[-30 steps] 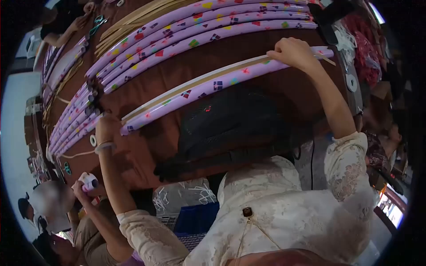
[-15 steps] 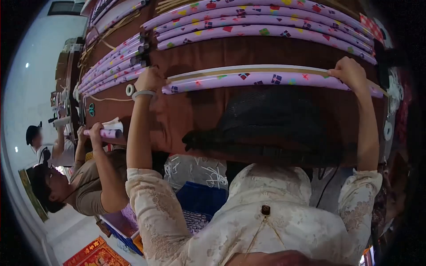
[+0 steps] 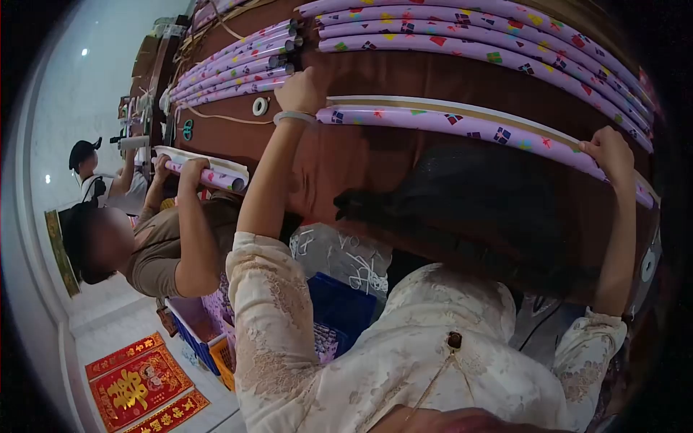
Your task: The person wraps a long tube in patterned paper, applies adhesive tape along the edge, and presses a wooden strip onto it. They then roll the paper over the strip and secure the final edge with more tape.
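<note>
A lilac wrapping paper roll [image 3: 433,124] with coloured gift prints lies across the brown table. Along its far side runs a tan strip [image 3: 447,111] with a white edge behind it. At the roll's left end my left hand [image 3: 299,91] is closed, knuckles up, just beyond the strip's end; what its fingers grip is hidden. Near the roll's right end, my right hand [image 3: 611,154] pinches the paper's edge by the strip, its thumb toward the middle. Dark cloth or plastic [image 3: 469,187] lies on the near part of the table.
Finished-looking lilac rolls [image 3: 433,43] lie behind, with another stack [image 3: 238,68] at the left. A white tape ring [image 3: 260,106] and green scissors [image 3: 188,130] sit left of my arm. A co-worker [image 3: 155,252] holds a roll [image 3: 216,177] at left. A blue crate [image 3: 336,310] is below.
The view has turned, so the table and both hands appear farther right. Both hands keep about the same places along the roll. More white paper shows at the co-worker's roll.
</note>
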A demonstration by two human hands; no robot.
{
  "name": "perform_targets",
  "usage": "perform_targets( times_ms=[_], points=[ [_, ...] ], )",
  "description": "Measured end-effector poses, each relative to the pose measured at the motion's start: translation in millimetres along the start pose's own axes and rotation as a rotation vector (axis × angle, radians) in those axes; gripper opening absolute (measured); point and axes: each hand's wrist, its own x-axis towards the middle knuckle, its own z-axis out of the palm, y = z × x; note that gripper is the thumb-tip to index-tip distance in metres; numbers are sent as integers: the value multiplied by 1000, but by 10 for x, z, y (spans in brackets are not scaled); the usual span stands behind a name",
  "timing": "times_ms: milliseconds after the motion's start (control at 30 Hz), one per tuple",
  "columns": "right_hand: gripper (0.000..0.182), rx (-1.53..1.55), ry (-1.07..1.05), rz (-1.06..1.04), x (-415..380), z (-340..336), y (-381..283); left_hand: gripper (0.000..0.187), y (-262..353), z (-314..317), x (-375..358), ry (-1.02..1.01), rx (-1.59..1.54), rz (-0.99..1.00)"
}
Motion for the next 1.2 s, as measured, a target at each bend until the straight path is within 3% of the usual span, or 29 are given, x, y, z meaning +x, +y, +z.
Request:
perform_targets(
  times_ms=[67,133,233,267,367,400,467,633,733,833,900,933,1000,1033,1100,1133,1167,1200],
  points=[
    [35,14,-16,6,20,14,2,20,71,-1,-71,158,32,124],
    [34,-35,-87,59,59,19,2,19,137,104,-54,235,4,139],
    [31,-41,-142,58,49,-67,-77,15,279,-25,1,-39,-3,116],
    [31,-41,-140,59,52,-74,-74,15,253,-20,45,-37,-3,117],
    [31,-38,-154,56,72,-35,-58,21,18,97,285,-126,-152,407],
    [31,-40,-142,53,89,-21,-40,21,-1,56,342,-130,-149,411],
    [31,-36,-132,50,105,33,-3,28,-21,-45,418,-399,-218,452],
    [32,-40,-50,-34,100,71,53,33,43,-140,429,-453,-134,451],
    [31,-44,-82,-11,126,91,72,29,102,-120,420,-330,82,556],
    [32,-35,-74,20,93,29,6,31,187,-246,356,-481,-20,442],
    [33,-30,-92,27,108,38,13,73,257,-297,338,-612,-41,360],
    [33,-25,-109,36,116,42,16,73,295,-316,319,-613,-41,359],
    [33,-30,-97,26,99,19,-21,103,415,-308,291,-636,34,214],
    [33,-37,-84,16,80,-6,-25,103,470,-275,265,-634,24,230],
    [33,-50,-97,29,83,-39,-49,125,592,-257,166,-503,-4,197],
    [33,-47,-114,26,83,-27,-48,132,700,-270,176,-578,20,108],
    [33,-63,17,-58,37,3,-29,132,729,-235,195,-576,13,116],
    [33,-69,18,-55,32,1,-22,134,736,-189,209,-579,91,170]
  ],
)
